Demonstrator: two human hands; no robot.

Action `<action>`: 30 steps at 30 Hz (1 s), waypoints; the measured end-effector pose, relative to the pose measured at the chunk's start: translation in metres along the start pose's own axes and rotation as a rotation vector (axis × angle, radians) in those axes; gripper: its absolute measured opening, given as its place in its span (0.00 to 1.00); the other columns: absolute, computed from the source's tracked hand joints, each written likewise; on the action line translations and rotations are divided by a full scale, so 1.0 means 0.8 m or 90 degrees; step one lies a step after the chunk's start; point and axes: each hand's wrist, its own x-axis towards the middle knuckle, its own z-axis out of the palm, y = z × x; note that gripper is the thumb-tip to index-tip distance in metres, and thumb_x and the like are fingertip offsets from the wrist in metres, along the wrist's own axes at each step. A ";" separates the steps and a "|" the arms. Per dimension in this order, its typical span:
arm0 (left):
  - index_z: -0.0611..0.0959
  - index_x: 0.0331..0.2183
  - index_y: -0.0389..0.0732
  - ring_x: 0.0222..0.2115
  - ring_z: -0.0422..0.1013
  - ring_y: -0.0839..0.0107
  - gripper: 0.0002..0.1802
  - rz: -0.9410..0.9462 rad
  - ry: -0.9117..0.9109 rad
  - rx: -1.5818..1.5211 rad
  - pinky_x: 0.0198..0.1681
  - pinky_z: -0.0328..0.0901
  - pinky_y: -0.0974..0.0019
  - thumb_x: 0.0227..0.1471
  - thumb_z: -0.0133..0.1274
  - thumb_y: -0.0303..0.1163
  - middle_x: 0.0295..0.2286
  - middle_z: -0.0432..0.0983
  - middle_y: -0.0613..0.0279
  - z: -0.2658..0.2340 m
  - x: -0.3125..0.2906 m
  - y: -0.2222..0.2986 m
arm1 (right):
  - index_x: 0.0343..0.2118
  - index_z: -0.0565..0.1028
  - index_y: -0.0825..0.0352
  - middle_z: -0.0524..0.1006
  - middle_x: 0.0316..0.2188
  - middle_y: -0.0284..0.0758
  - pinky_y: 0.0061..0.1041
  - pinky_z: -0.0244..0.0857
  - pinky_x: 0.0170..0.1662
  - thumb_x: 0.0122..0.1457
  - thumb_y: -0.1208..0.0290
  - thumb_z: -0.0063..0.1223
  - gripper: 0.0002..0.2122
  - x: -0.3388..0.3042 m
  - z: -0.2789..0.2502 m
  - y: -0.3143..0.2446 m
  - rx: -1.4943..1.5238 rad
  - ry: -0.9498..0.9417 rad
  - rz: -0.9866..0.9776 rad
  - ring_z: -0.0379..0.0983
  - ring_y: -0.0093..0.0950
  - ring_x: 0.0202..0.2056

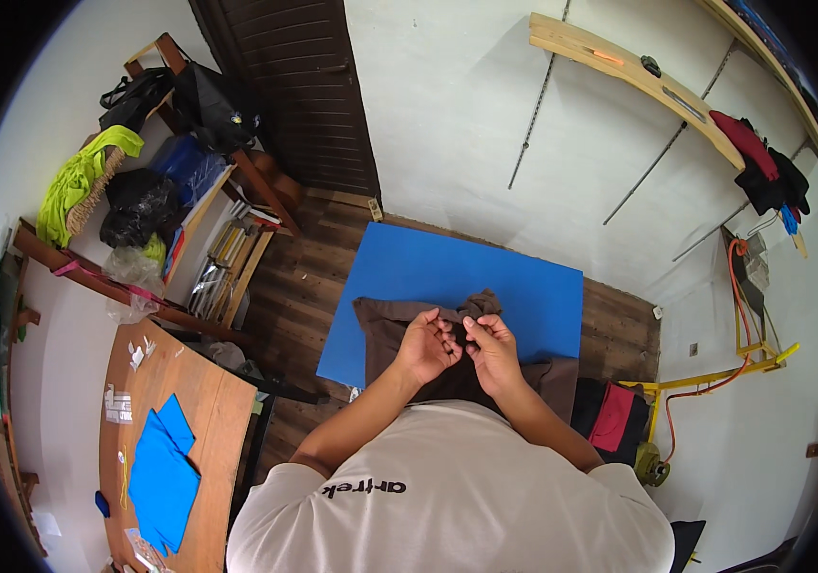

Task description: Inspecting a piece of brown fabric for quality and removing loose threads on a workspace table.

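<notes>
A dark brown cloth point(390, 334) lies bunched and spread over the blue tabletop point(447, 253), with part of it hanging toward my body. My left hand point(431, 348) is closed, thumb and forefinger pinching a raised edge of the cloth while its other fingers curl loosely. Just beside it, my right hand point(491, 353) pinches the same gathered edge between thumb and fingertips. A crumpled bit of the cloth stands up beyond my fingertips. The fingertips hide whatever small detail lies between them.
To the left, a wooden table point(223, 382) bears a folded bright blue cloth point(166, 477). Shelves point(261, 191) with bags stand behind it, near a dark door point(294, 86). At right are a yellow metal frame point(705, 379) and an orange hose point(714, 390); above, a wooden wall shelf point(638, 76).
</notes>
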 end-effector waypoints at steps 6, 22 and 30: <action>0.72 0.25 0.48 0.25 0.61 0.75 0.14 0.018 0.019 -0.031 0.31 0.61 0.70 0.59 0.53 0.42 0.23 0.67 0.73 -0.019 0.011 0.008 | 0.35 0.75 0.56 0.79 0.32 0.23 0.16 0.61 0.32 0.60 0.74 0.67 0.09 -0.007 -0.005 -0.006 0.007 0.005 0.019 0.72 0.13 0.30; 0.68 0.28 0.47 0.24 0.57 0.74 0.16 0.049 0.101 -0.080 0.26 0.56 0.69 0.61 0.48 0.46 0.24 0.62 0.71 -0.043 0.041 0.034 | 0.33 0.74 0.54 0.78 0.28 0.23 0.17 0.65 0.35 0.61 0.74 0.65 0.09 -0.021 -0.032 -0.016 -0.038 -0.042 0.057 0.73 0.16 0.30; 0.70 0.27 0.51 0.23 0.57 0.76 0.16 0.058 0.184 -0.009 0.26 0.55 0.70 0.63 0.50 0.47 0.21 0.62 0.73 -0.075 0.056 0.036 | 0.33 0.73 0.54 0.77 0.28 0.23 0.17 0.65 0.34 0.62 0.75 0.63 0.08 -0.020 -0.041 -0.023 -0.033 -0.021 0.053 0.72 0.15 0.28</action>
